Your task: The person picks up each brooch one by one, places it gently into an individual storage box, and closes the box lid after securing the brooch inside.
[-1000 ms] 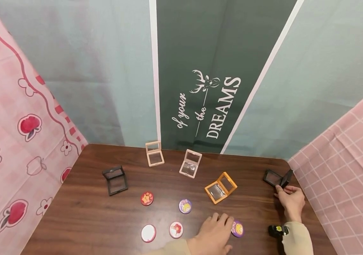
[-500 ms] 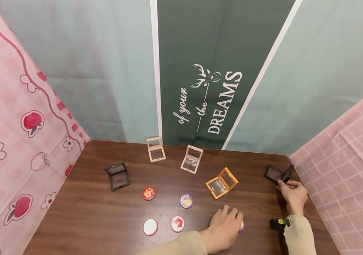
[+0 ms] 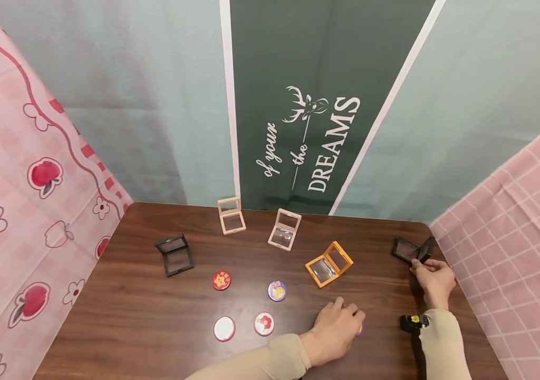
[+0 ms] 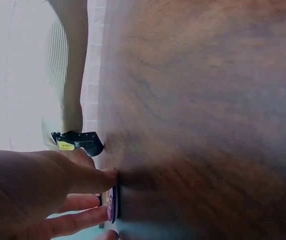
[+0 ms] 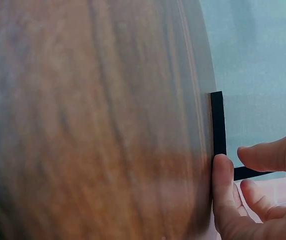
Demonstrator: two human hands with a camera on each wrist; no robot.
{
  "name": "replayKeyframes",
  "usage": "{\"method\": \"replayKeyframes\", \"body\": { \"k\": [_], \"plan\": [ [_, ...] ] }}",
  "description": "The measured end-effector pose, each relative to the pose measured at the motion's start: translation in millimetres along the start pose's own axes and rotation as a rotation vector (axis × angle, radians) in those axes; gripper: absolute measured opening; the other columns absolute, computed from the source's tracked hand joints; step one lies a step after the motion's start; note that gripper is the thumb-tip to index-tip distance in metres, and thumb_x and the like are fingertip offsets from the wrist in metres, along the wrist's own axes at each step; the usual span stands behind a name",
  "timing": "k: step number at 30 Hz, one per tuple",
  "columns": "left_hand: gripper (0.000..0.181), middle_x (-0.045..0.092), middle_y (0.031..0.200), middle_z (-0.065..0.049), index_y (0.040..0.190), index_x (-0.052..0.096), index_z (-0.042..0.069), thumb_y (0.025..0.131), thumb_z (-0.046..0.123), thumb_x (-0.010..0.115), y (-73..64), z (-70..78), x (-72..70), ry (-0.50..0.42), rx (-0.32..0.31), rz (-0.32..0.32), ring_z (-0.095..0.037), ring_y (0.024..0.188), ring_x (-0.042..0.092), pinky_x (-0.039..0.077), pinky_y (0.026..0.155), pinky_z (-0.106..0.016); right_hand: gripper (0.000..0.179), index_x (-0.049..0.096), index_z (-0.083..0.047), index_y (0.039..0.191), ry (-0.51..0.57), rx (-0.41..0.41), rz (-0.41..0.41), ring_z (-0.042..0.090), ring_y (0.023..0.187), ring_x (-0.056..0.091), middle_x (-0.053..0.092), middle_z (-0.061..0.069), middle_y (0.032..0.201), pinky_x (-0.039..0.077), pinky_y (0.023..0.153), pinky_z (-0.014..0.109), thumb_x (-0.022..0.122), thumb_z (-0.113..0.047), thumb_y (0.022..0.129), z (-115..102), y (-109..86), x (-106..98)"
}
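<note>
My left hand (image 3: 334, 330) reaches down over a purple round button badge (image 3: 360, 329), covering most of it. In the left wrist view, the thumb and fingers pinch the rim of that badge (image 4: 112, 205) on the table. At the far right, my right hand (image 3: 435, 279) holds a small black hinged display case (image 3: 405, 249) with a clear window. The case stands unfolded, its base flat and its lid raised. In the right wrist view, one fingertip (image 5: 222, 162) presses the base's side, while other fingers are around the lid (image 5: 250, 173).
Other unfolded cases stand along the back: black (image 3: 177, 258), cream (image 3: 232, 216), pale pink (image 3: 284, 229) and orange (image 3: 329, 264). In front lie a red badge (image 3: 221, 280), another purple badge (image 3: 277, 291), a flower badge (image 3: 263, 323) and a white badge (image 3: 224, 329). Fabric hangs around the table (image 3: 146, 316).
My left hand has moved right, from beside the purple badge to over it, and now pinches it. The right hand stays at the black case. The head view shifts slightly.
</note>
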State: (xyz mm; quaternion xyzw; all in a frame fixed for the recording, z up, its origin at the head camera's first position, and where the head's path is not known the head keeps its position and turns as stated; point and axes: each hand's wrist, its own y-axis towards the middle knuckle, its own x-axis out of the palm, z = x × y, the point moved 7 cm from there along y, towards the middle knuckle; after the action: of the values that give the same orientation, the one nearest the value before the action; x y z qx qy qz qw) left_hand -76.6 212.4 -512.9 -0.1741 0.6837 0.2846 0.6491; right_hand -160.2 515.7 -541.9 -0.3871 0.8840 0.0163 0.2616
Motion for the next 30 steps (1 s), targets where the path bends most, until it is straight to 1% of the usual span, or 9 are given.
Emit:
{"method": "replayKeyframes", "body": {
  "k": [5, 7, 12, 17, 20, 23, 24, 28, 30],
  "plan": [
    [0.030, 0.070, 0.101, 0.015, 0.106, 0.067, 0.030, 0.085, 0.038, 0.086, -1.4, 0.1, -1.6, -0.009, 0.013, 0.039, -0.010, 0.084, 0.057, 0.043, 0.062, -0.021, 0.028, 0.055, -0.006, 0.110, -0.040, 0.001, 0.006, -0.012, 0.055, 0.062, 0.058, -0.026, 0.066, 0.047, 0.060, 0.008, 0.073, -0.025, 0.100, 0.6, -0.8, -1.5],
    [0.030, 0.070, 0.100, 0.014, 0.106, 0.067, 0.030, 0.085, 0.038, 0.086, -1.0, -0.6, -1.6, -0.009, 0.019, 0.043, -0.010, 0.082, 0.057, 0.044, 0.062, -0.021, 0.028, 0.055, -0.007, 0.109, -0.048, 0.001, 0.009, -0.012, 0.055, 0.062, 0.057, -0.026, 0.065, 0.047, 0.060, 0.008, 0.073, -0.026, 0.100, -0.1, -0.2, -1.3],
    [0.030, 0.071, 0.105, 0.012, 0.110, 0.068, 0.030, 0.087, 0.038, 0.087, 0.6, -4.5, -3.2, -0.033, 0.014, 0.021, -0.011, 0.084, 0.060, 0.050, 0.064, -0.022, 0.025, 0.056, -0.005, 0.106, -0.021, -0.010, 0.009, -0.011, 0.054, 0.063, 0.057, -0.023, 0.065, 0.048, 0.056, 0.010, 0.073, -0.022, 0.099, -3.8, 1.7, 0.5],
    [0.032, 0.070, 0.108, 0.011, 0.114, 0.068, 0.029, 0.088, 0.038, 0.086, 2.2, -6.3, -1.9, -0.071, -0.006, -0.015, -0.012, 0.086, 0.060, 0.051, 0.063, -0.023, 0.024, 0.056, -0.005, 0.106, -0.020, -0.016, 0.019, -0.011, 0.053, 0.062, 0.057, -0.023, 0.063, 0.048, 0.055, 0.011, 0.074, -0.020, 0.099, -3.7, 0.6, -0.6],
    [0.039, 0.069, 0.110, 0.011, 0.118, 0.067, 0.029, 0.086, 0.036, 0.088, 3.5, -9.4, 1.2, -0.139, -0.025, -0.042, -0.012, 0.087, 0.060, 0.051, 0.062, -0.022, 0.023, 0.056, -0.006, 0.105, -0.033, -0.024, 0.016, -0.012, 0.053, 0.062, 0.057, -0.025, 0.062, 0.048, 0.056, 0.010, 0.073, -0.021, 0.099, -3.9, 0.2, -0.7],
    [0.046, 0.069, 0.113, 0.011, 0.123, 0.067, 0.028, 0.084, 0.031, 0.091, 4.8, -14.1, 5.3, -0.263, -0.050, -0.065, -0.010, 0.091, 0.061, 0.050, 0.063, -0.020, 0.022, 0.057, -0.006, 0.105, -0.045, -0.029, 0.012, -0.012, 0.053, 0.061, 0.057, -0.026, 0.062, 0.047, 0.057, 0.009, 0.073, -0.020, 0.099, -3.2, -1.2, -0.7],
    [0.047, 0.069, 0.114, 0.011, 0.124, 0.067, 0.027, 0.083, 0.029, 0.091, 5.0, -15.5, 6.4, -0.307, -0.055, -0.067, -0.010, 0.093, 0.061, 0.050, 0.065, -0.019, 0.022, 0.057, -0.005, 0.105, -0.053, -0.034, 0.010, -0.013, 0.053, 0.061, 0.058, -0.027, 0.062, 0.047, 0.057, 0.009, 0.073, -0.020, 0.099, -3.2, -1.6, -0.9],
    [0.046, 0.068, 0.112, 0.008, 0.122, 0.068, 0.021, 0.081, 0.017, 0.089, 5.1, -22.3, 6.9, -0.455, -0.080, -0.053, -0.007, 0.095, 0.061, 0.048, 0.073, -0.016, 0.024, 0.058, -0.005, 0.106, -0.102, -0.040, 0.005, -0.014, 0.055, 0.060, 0.057, -0.029, 0.061, 0.045, 0.060, 0.008, 0.072, -0.023, 0.100, -2.2, -4.0, -2.3],
    [0.046, 0.067, 0.111, 0.007, 0.120, 0.067, 0.019, 0.079, 0.013, 0.088, 5.1, -24.9, 5.9, -0.497, -0.086, -0.041, -0.006, 0.095, 0.062, 0.048, 0.078, -0.015, 0.026, 0.059, -0.005, 0.107, -0.131, -0.046, 0.002, -0.015, 0.056, 0.059, 0.057, -0.031, 0.061, 0.043, 0.061, 0.009, 0.072, -0.026, 0.100, -2.3, -5.0, -3.3]
  ]
}}
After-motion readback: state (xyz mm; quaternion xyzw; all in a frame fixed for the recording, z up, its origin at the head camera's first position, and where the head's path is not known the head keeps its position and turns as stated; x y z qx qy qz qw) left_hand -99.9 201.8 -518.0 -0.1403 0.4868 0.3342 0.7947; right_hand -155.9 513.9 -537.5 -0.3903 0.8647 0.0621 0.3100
